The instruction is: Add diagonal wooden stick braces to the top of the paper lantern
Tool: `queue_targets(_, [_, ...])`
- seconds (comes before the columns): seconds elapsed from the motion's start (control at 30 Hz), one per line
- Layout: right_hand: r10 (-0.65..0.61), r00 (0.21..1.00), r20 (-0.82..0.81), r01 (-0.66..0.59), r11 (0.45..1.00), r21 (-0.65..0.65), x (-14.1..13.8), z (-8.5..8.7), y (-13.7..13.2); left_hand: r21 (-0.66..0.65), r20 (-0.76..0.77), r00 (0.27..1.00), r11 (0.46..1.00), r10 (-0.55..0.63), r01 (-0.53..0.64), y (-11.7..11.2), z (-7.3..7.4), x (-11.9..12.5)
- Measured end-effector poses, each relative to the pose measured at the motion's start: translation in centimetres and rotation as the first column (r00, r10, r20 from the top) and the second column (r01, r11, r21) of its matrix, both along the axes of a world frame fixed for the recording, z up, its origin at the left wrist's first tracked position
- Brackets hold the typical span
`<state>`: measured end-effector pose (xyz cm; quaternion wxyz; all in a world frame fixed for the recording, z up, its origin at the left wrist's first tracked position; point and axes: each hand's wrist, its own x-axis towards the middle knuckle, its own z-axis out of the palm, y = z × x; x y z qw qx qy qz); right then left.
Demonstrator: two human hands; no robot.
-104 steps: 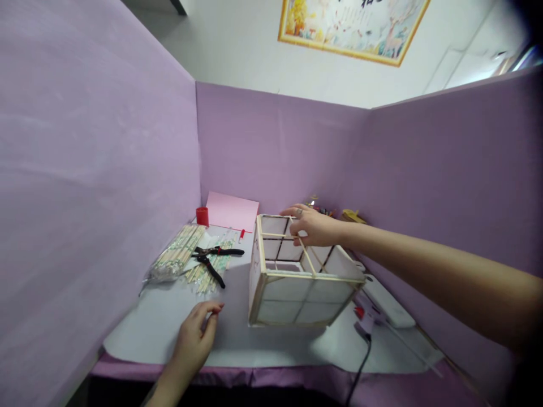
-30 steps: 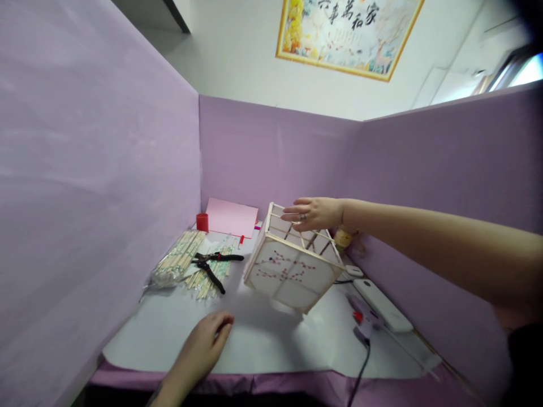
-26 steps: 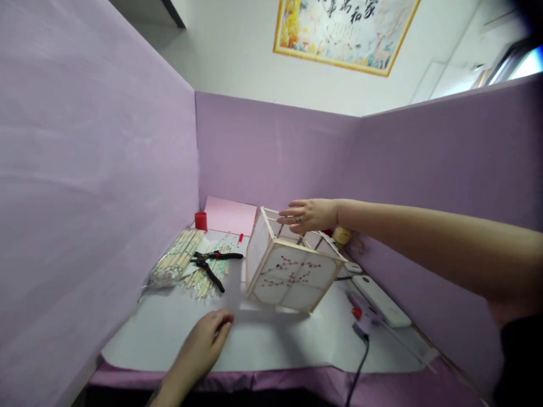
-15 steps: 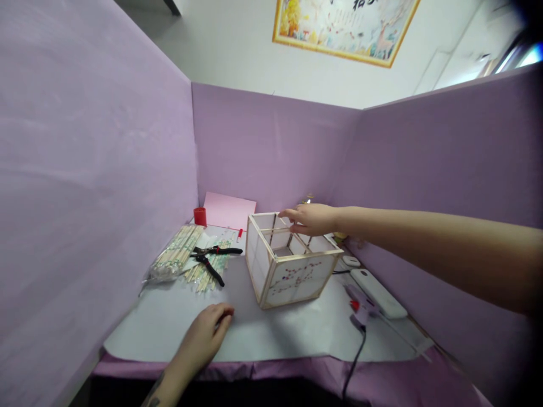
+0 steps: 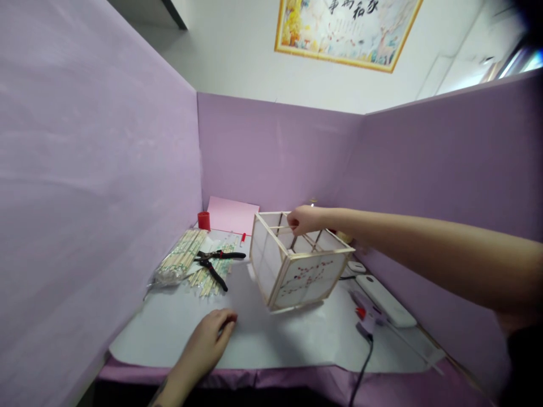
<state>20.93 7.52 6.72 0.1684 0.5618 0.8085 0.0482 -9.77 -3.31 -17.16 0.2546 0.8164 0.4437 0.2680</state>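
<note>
Framed wall picture point(image 5: 348, 34): Chinese calligraphy, top cropped, reads 家和萬事.

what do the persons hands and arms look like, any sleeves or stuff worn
Both hands are bare, without gloves. The right hand joins a long bare forearm; a dark sleeve begins only near the picture's right edge. The left hand also comes from an uncovered arm. No watch, band or ring can be made out.

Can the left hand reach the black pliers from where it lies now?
Probably yes. Only bare white paper lies between the left hand and the pliers; the lantern, held by the right hand, is off to the right.
</note>
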Motion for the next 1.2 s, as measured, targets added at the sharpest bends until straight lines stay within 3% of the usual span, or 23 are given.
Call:
queue_targets(0.17, [0.136, 0.987, 0.086, -0.142, 0.988, 0.067, 1.9, 3.6, -0.6, 0.005, -0.002, 1.0, 1.0, 0.0, 0.0, 0.2, -0.1, 0.0])
queue_targets(0.3, [0.255, 0.943, 0.214, -0.28, 0.955, 0.099, 2.7, 4.8, -1.1, 0.005, -0.001, 1.0, 1.0, 0.002, -0.002, 0.1, 0.1, 0.0])
queue_targets(0.53, [0.473, 0.792, 0.386, -0.535, 0.842, 0.068, 4.3, 4.7, -1.0, 0.011, -0.005, 1.0, 1.0, -0.001, 0.001, 0.2, 0.1, 0.0])
queue_targets(0.77, [0.577, 0.696, 0.428, -0.639, 0.77, 0.0, 5.9, 3.3, -0.8, 0.001, 0.002, 1.0, 1.0, -0.003, 0.003, 0.2, 0.1, 0.1])
queue_targets(0.93, [0.568, 0.727, 0.386, -0.615, 0.789, -0.003, 5.8, 2.9, -0.7, 0.019, 0.017, 1.0, 1.0, 0.004, -0.004, 0.1, 0.4, 0.2])
queue_targets(1.2, [0.424, 0.869, 0.256, -0.443, 0.897, 0.018, 3.6, 3.3, -0.9, 0.037, 0.022, 1.0, 0.999, 0.011, -0.012, 0.2, 0.3, 0.0])
